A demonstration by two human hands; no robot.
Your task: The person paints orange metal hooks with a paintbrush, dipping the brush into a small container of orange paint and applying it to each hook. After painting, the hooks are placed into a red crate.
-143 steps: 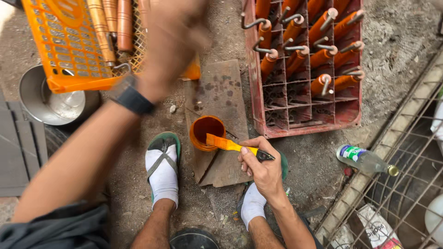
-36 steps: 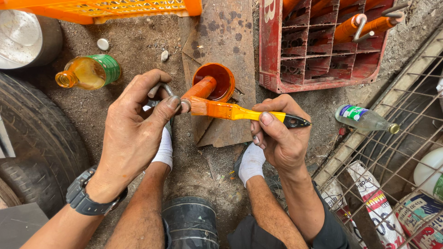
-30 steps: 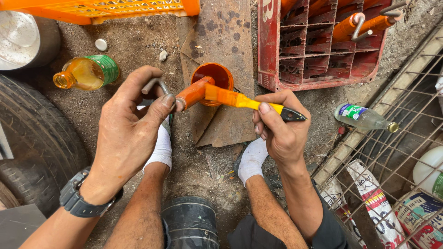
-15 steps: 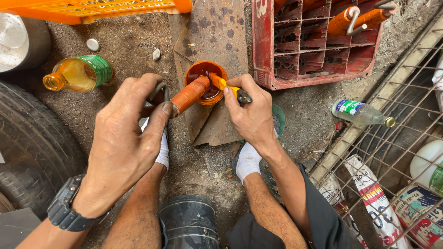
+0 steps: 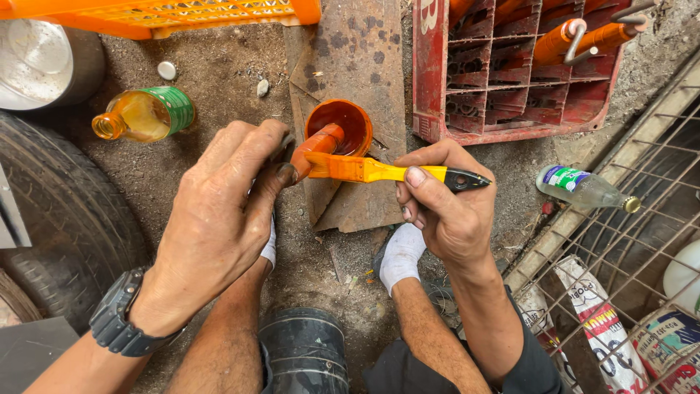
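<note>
My left hand point(image 5: 219, 219), a black watch on its wrist, grips a short metal piece with an orange-painted end point(image 5: 317, 144), held just below a small cup of orange paint point(image 5: 341, 125). My right hand point(image 5: 448, 208) holds a paintbrush with a yellow and black handle point(image 5: 394, 172). The brush's orange bristles lie against the painted end. The cup stands on a rusty metal sheet point(image 5: 361, 58) on the dirt ground.
A red crate point(image 5: 510, 124) at the upper right holds orange-painted pieces with hooks. An orange crate point(image 5: 168, 14) lies along the top, a metal pot point(image 5: 44, 62) at the upper left. A bottle of yellow liquid point(image 5: 142, 114), a tyre point(image 5: 51, 211), a clear bottle point(image 5: 583, 188), wire mesh point(image 5: 620, 277).
My left hand came down from the orange crate with a piece. The brush dipped at the cup half a second ago and has drawn back, bristles laid flat on the piece's painted end.
</note>
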